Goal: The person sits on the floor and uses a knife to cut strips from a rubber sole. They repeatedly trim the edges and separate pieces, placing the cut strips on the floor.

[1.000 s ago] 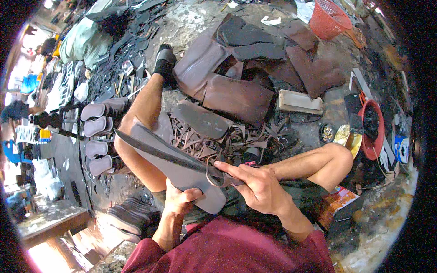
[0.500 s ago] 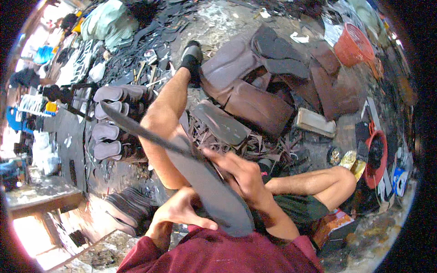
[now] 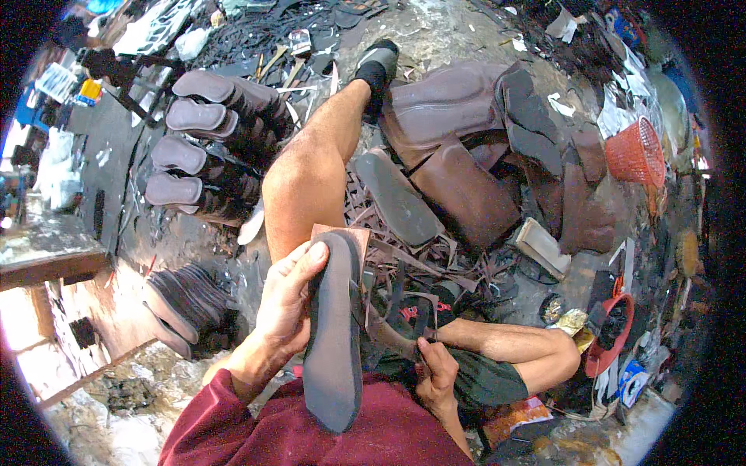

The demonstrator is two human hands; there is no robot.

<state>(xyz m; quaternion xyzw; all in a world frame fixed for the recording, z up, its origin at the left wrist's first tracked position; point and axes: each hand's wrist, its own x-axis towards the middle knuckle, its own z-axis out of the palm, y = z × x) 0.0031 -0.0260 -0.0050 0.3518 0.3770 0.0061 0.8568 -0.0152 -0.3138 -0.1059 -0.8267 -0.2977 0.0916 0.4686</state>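
Note:
My left hand [image 3: 286, 299] grips a grey shoe sole [image 3: 334, 342], thumb on its top face. The sole stands toe down over my lap, with a flat brown piece [image 3: 357, 239] behind its upper end. Lower and to the right, my right hand [image 3: 437, 369] is closed, apart from the sole. A thin dark strip [image 3: 422, 311] rises bent from its fingers; whether a blade is in there too, I cannot make out. Brown offcut strips [image 3: 466, 264] lie in a heap between my legs, beside a loose dark sole-shaped slab [image 3: 398, 198].
Stacked soles stand in rows [image 3: 194, 116] at the left, with another stack [image 3: 186, 303] nearer me. Large brown moulded sheets [image 3: 466, 186] cover the floor ahead. Right of them are a pale block [image 3: 544, 247], a red basket [image 3: 636, 153] and a red bowl [image 3: 610, 334].
The long dark strip that stretched across the sole is off it. My right hand has moved away from the sole, down and right. The sole is more upright now, gripped by my left hand.

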